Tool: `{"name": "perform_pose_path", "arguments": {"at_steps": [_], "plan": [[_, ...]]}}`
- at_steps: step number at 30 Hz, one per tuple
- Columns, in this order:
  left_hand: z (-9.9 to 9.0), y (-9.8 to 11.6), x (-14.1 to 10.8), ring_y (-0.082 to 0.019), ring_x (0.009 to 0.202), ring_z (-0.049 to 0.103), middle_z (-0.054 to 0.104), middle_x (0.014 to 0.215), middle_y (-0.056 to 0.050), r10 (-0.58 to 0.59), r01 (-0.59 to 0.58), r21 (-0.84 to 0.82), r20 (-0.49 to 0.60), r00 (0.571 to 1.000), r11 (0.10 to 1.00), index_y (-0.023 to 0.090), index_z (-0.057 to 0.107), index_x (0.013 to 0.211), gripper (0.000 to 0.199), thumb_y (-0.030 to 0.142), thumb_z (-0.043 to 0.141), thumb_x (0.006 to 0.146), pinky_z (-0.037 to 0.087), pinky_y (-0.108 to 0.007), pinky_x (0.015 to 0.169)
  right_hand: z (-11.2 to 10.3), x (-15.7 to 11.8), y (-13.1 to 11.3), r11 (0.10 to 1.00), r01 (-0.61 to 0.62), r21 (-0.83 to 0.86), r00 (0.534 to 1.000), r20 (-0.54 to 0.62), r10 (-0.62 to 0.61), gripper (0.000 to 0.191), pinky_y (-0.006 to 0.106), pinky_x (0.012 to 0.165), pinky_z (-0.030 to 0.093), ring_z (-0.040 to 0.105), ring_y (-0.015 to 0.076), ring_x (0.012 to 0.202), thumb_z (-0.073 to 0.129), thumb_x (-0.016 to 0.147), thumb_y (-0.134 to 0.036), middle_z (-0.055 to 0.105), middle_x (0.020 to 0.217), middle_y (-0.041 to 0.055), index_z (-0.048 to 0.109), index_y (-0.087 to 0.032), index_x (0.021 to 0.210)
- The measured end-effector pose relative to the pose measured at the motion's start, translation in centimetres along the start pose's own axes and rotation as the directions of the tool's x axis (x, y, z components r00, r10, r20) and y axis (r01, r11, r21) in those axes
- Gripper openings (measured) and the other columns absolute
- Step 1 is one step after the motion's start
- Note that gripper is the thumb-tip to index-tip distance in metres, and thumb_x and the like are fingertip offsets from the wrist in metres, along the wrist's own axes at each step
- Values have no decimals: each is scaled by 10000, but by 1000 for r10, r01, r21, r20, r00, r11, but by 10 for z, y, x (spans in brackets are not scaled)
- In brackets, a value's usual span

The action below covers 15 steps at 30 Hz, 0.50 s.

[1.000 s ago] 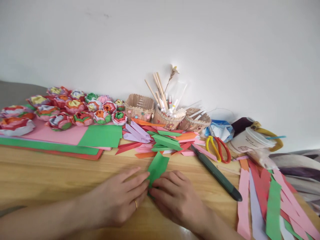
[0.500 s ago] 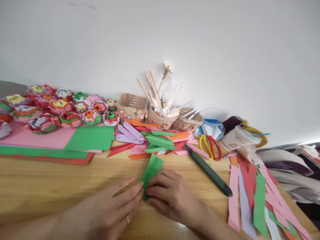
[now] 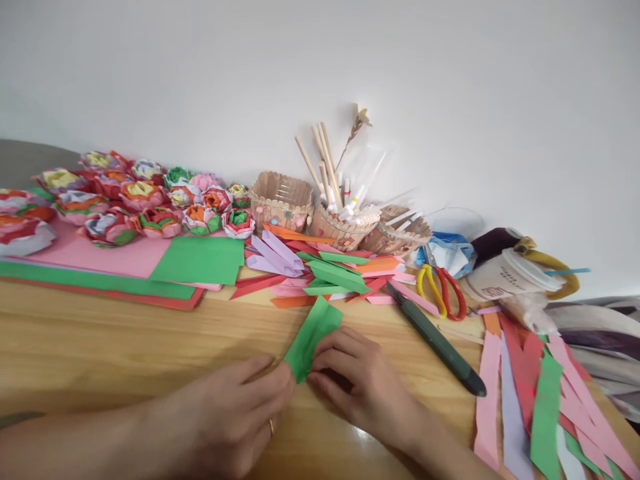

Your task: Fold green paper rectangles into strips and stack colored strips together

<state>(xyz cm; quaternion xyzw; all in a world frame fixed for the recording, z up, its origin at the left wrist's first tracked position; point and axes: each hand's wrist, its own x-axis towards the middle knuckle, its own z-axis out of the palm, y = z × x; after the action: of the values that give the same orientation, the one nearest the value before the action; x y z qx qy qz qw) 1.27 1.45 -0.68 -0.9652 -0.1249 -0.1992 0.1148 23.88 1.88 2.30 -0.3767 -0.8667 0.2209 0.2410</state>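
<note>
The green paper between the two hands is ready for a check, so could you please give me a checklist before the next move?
1. Left hand on the green paper: ok, at its lower end.
2. Right hand on it too: ok, at its right edge.
3. Creases crisp: cannot tell, fingers and blur hide them.
4. Dark green cutter away from both hands: ok, lying to their right.
5. Cutter blade retracted: cannot tell, too small.
6. Loose strips sorted by colour: not ok, mixed and overlapping.

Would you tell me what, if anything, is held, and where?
A green paper piece, by its near end: left hand on the left edge, right hand on the right.
</note>
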Motion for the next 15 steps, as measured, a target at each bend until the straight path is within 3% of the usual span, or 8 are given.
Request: {"name": "perform_pose_path", "arguments": {"at_steps": [3,15], "plan": [[-5,-1,4,-208,929,548,685,888,-75,14,-16,-20,-86,996,1000,148,690,782,267,178,469,928,435,-339,816,3,0,-1,1000,-29,-9,999,-23,29,102,262,637,467,567,153,735,538,871,-162,636,798,46,610,-180,801],[-6,-1,8,-189,816,555,690,847,-65,-31,29,-47,-36,999,998,162,690,803,253,171,467,923,440,-323,751,15,-3,0,993,-111,49,990,-78,115,110,235,615,467,565,143,724,535,858,-119,602,792,40,580,-181,780]]}}
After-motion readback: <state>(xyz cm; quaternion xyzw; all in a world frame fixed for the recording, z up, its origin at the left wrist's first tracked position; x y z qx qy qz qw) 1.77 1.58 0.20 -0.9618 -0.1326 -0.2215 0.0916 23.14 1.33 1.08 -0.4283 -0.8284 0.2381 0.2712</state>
